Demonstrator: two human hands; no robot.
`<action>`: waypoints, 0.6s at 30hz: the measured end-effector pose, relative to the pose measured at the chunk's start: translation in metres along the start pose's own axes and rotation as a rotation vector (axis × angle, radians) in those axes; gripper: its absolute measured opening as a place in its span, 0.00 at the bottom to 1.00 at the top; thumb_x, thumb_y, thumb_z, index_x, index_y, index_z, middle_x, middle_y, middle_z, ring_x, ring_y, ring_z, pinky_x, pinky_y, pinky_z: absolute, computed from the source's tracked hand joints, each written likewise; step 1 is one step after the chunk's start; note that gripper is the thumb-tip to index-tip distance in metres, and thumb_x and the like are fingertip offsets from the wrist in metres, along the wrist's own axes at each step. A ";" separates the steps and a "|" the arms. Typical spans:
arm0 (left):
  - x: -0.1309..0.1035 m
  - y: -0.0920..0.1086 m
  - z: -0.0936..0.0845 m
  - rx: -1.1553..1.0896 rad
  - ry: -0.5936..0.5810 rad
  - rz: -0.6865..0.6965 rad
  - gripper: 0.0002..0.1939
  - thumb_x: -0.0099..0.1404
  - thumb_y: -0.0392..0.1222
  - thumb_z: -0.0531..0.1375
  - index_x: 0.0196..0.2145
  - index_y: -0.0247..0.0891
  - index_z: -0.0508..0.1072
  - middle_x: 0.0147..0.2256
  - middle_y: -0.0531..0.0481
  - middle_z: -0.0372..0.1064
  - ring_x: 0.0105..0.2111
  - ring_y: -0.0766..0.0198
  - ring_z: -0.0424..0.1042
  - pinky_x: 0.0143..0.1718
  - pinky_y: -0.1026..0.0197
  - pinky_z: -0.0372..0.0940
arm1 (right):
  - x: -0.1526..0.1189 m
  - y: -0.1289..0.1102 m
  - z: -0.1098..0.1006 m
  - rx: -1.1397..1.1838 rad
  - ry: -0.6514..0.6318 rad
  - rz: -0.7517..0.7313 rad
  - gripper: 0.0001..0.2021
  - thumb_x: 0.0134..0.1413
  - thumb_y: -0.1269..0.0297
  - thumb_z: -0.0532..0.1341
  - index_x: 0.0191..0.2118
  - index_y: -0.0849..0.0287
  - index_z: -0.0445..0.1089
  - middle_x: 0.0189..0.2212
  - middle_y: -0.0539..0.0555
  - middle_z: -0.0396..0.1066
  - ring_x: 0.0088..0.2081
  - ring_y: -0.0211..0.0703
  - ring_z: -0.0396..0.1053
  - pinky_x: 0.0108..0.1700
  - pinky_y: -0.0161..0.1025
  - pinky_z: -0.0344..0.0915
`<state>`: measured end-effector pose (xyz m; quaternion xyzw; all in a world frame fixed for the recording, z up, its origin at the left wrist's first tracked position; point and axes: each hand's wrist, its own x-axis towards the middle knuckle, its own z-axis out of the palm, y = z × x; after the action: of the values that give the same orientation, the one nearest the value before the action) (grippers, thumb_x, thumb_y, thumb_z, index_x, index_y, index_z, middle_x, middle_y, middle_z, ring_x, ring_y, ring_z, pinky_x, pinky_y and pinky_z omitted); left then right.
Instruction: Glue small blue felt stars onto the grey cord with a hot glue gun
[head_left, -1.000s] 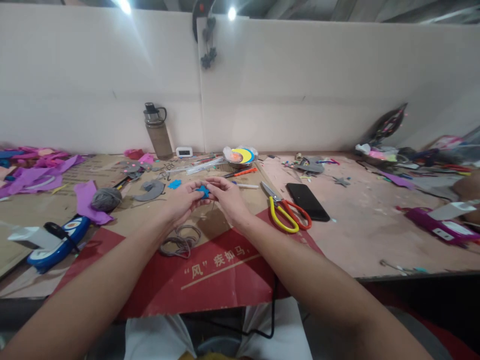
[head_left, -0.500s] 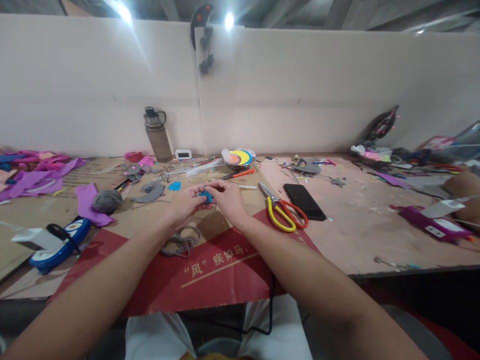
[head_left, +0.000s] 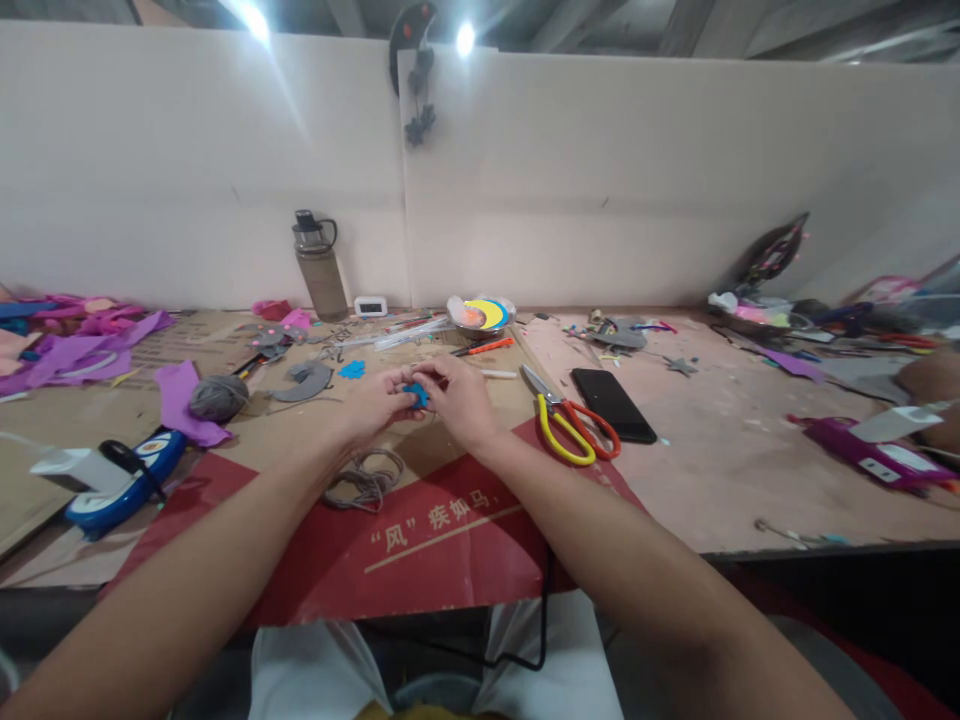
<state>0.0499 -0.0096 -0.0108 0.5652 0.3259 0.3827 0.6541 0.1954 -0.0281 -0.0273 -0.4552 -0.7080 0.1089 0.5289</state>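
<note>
Between my two hands is a small blue felt piece (head_left: 417,396), partly covered by the fingers. My left hand (head_left: 379,405) pinches it from the left, and my right hand (head_left: 459,402) has its fingertips closed on its right side. Just behind my left hand lies a blue felt flower (head_left: 352,370). A loose coil of grey cord (head_left: 367,482) rests under my left wrist. To the right of my right hand are scissors (head_left: 564,425) with one yellow and one red handle, blades partly apart.
A black phone (head_left: 613,405) lies beside the scissors. Grey yarn (head_left: 218,398), a grey felt crescent (head_left: 302,382) and a blue power strip (head_left: 127,490) are on the left. Behind stand a bottle (head_left: 321,270) and a bowl (head_left: 480,318). A purple power strip (head_left: 870,450) lies at right.
The whole view has shifted slightly. My fingers have moved a little around the blue felt piece, and more of it shows between them.
</note>
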 end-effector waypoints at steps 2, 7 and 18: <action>0.000 0.000 0.000 0.033 -0.012 -0.005 0.11 0.46 0.31 0.66 0.30 0.32 0.74 0.29 0.49 0.72 0.27 0.69 0.69 0.28 0.66 0.67 | 0.000 -0.001 -0.002 -0.104 -0.027 -0.089 0.07 0.58 0.67 0.56 0.35 0.58 0.73 0.35 0.56 0.73 0.39 0.43 0.68 0.43 0.40 0.64; -0.002 0.001 0.003 0.039 -0.019 -0.010 0.13 0.47 0.32 0.66 0.33 0.32 0.73 0.31 0.49 0.73 0.28 0.69 0.70 0.29 0.66 0.68 | 0.000 -0.004 -0.002 -0.161 0.021 -0.115 0.05 0.54 0.72 0.56 0.31 0.58 0.68 0.32 0.55 0.70 0.38 0.43 0.66 0.43 0.40 0.63; -0.001 0.008 -0.010 0.157 0.181 -0.109 0.09 0.57 0.34 0.62 0.37 0.34 0.68 0.33 0.44 0.76 0.29 0.61 0.77 0.20 0.68 0.65 | 0.006 -0.010 -0.010 0.085 -0.009 0.173 0.04 0.55 0.68 0.54 0.30 0.57 0.62 0.25 0.47 0.63 0.28 0.37 0.62 0.33 0.36 0.59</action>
<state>0.0394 -0.0051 -0.0043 0.5593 0.4428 0.3694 0.5955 0.1981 -0.0322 -0.0126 -0.4911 -0.6634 0.1860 0.5330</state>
